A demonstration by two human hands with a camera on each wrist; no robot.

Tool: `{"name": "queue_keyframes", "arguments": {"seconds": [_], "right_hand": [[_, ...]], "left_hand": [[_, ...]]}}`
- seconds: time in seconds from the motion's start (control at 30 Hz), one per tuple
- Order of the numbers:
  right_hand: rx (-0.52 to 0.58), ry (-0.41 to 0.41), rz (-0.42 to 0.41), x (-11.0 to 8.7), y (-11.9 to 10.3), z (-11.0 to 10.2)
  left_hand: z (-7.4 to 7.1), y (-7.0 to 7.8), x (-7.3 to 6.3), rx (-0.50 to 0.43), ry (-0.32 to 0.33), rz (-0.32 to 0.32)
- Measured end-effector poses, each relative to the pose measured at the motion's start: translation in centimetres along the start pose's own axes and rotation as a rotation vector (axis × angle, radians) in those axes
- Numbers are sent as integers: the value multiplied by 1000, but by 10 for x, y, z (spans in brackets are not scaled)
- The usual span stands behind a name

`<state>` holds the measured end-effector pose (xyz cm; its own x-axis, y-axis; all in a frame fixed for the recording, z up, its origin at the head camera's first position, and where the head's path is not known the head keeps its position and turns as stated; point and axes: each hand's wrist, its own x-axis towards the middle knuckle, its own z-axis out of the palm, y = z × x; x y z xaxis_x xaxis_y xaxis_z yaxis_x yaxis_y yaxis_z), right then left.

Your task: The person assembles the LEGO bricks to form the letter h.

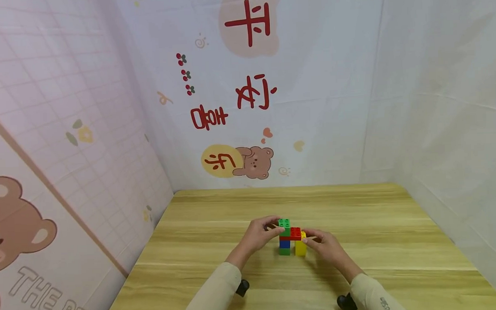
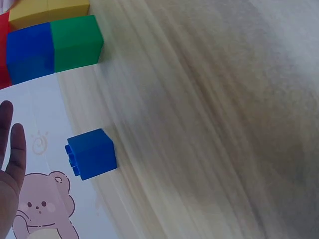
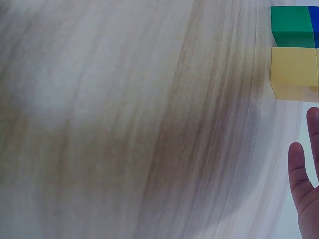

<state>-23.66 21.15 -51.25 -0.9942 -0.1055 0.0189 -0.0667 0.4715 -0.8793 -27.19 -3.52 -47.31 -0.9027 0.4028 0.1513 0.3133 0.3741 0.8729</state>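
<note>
Toy building bricks stand joined in a small bridge shape. Its left column has a green brick at the bottom with a blue brick on it. A red brick spans across to the yellow brick column on the right. Topmost at the left is another green brick, pinched between the thumb and fingers of my left hand. My right hand pinches the upper yellow part beside the red brick. Both wrist views show only the outer fingers, extended.
A loose blue brick lies on its side on the wooden table, close by the left hand. Printed white cloth walls in the table at the back and sides.
</note>
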Motion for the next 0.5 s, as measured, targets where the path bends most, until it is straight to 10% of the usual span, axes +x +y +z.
{"name": "queue_keyframes", "arguments": {"seconds": [0.5], "right_hand": [[-17,-3,5,0,-2,0]], "left_hand": [[-29,-8,3,-49,82,-72]]}}
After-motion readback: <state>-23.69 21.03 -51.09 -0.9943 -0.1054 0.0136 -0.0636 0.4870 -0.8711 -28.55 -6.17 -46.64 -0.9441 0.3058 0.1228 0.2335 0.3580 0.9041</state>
